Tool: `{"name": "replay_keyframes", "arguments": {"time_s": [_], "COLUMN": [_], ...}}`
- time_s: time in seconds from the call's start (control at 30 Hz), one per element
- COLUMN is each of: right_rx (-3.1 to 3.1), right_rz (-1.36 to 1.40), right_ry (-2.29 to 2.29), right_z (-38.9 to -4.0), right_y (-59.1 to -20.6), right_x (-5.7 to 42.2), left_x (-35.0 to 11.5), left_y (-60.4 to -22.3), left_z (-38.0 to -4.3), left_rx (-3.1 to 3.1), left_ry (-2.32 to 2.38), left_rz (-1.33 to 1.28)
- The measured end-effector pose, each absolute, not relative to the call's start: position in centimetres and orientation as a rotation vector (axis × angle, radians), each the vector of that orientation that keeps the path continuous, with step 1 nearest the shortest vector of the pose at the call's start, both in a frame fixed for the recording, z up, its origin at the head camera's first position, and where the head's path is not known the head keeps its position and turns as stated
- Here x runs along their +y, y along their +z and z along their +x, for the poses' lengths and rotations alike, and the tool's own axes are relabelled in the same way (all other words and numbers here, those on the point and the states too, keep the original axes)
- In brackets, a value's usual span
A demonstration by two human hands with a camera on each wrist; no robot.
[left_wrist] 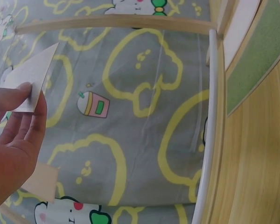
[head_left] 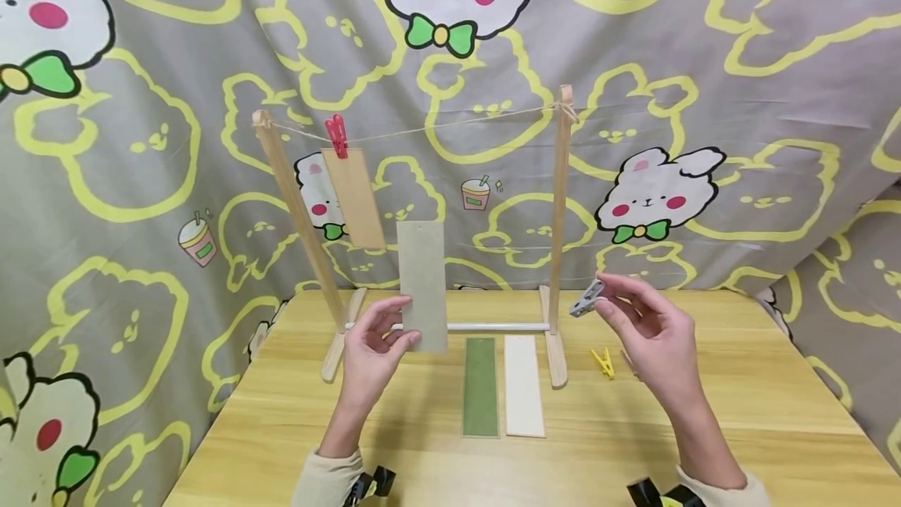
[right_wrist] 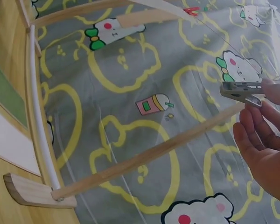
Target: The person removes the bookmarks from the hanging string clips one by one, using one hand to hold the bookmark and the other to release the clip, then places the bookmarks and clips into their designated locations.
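Note:
My left hand [head_left: 376, 343] pinches the lower left edge of a grey rectangular card [head_left: 424, 280], held upright before the wooden stand. In the left wrist view, the thumb lies on the face of the card [left_wrist: 35, 77]. Off to the right, my right hand [head_left: 655, 335] pinches a grey clothespin [head_left: 587, 298] between thumb and fingers. The right wrist view shows the clothespin [right_wrist: 240, 91] from the side. A string [head_left: 450, 127] runs between the two posts. On its left part, a red clothespin [head_left: 337, 136] holds a tan card [head_left: 354, 198].
A green card [head_left: 481, 387] and a white card [head_left: 524, 386] lie side by side on the wooden table [head_left: 436, 468]. Near the right hand lies a yellow clothespin [head_left: 603, 363]. The stand's right post [head_left: 561, 217] rises between the hands. A patterned curtain [head_left: 486, 69] hangs behind.

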State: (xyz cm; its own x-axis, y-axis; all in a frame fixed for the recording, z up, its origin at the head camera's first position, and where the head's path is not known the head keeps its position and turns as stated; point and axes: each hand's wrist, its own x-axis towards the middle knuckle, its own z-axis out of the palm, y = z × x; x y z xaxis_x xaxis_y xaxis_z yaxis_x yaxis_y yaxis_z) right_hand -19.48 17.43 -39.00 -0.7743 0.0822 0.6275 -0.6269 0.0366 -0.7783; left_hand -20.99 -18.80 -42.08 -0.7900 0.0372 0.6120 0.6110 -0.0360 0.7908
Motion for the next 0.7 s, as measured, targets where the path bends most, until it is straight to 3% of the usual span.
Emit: {"name": "replay_keyframes", "arguments": {"time_s": [0.7], "right_rx": [-1.767], "right_rz": [0.393], "right_ry": [1.878], "right_z": [-19.7], "right_y": [-39.8], "right_x": [19.4], "left_x": [-17.4], "left_y": [-43.6], "left_z": [-21.5], "left_rx": [-1.858], "left_ry": [-1.953], "left_rz": [-0.643]}}
